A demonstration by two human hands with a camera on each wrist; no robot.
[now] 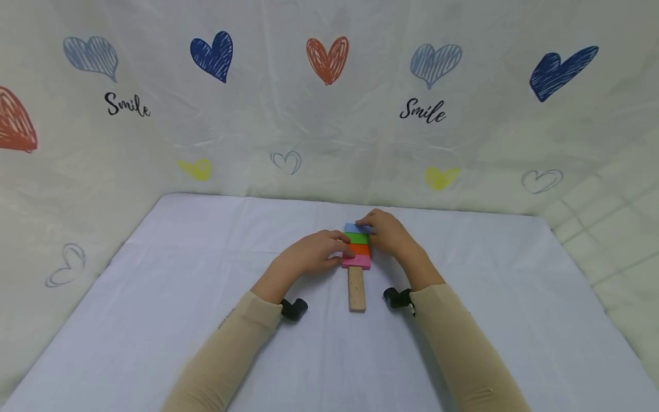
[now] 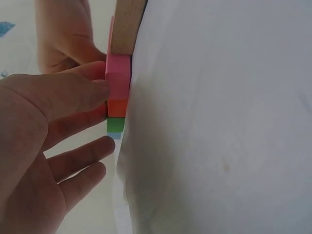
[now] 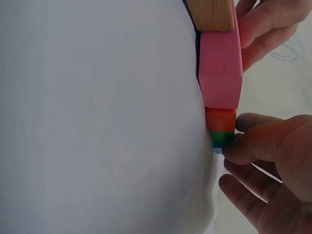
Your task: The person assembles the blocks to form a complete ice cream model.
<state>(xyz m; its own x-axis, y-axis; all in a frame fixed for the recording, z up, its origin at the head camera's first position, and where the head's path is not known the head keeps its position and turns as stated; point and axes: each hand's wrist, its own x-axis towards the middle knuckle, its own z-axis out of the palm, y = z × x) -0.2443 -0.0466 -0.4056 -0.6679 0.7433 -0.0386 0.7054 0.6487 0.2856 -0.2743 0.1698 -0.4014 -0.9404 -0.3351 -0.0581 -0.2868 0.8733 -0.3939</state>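
Note:
Blue (image 1: pixel 350 228), green (image 1: pixel 356 238), orange (image 1: pixel 362 249) and pink (image 1: pixel 357 262) blocks lie flat in a row on the white cloth. A plain wooden stick (image 1: pixel 356 290) runs from the pink block toward the person. My left hand (image 1: pixel 314 252) comes in from the left, fingertips resting on the coloured blocks, thumb at the left end of the pink block (image 2: pixel 118 78). From the right, my right hand (image 1: pixel 388 232) pinches the blue block, with one finger over its top and the thumb at its right end. Its fingers partly hide that end.
A white cloth (image 1: pixel 206 297) covers the table, which meets a pale backdrop (image 1: pixel 360 126) printed with hearts and lettering. Black wrist cameras stick out at the left cuff (image 1: pixel 295 309) and the right cuff (image 1: pixel 396 298), on either side of the stick.

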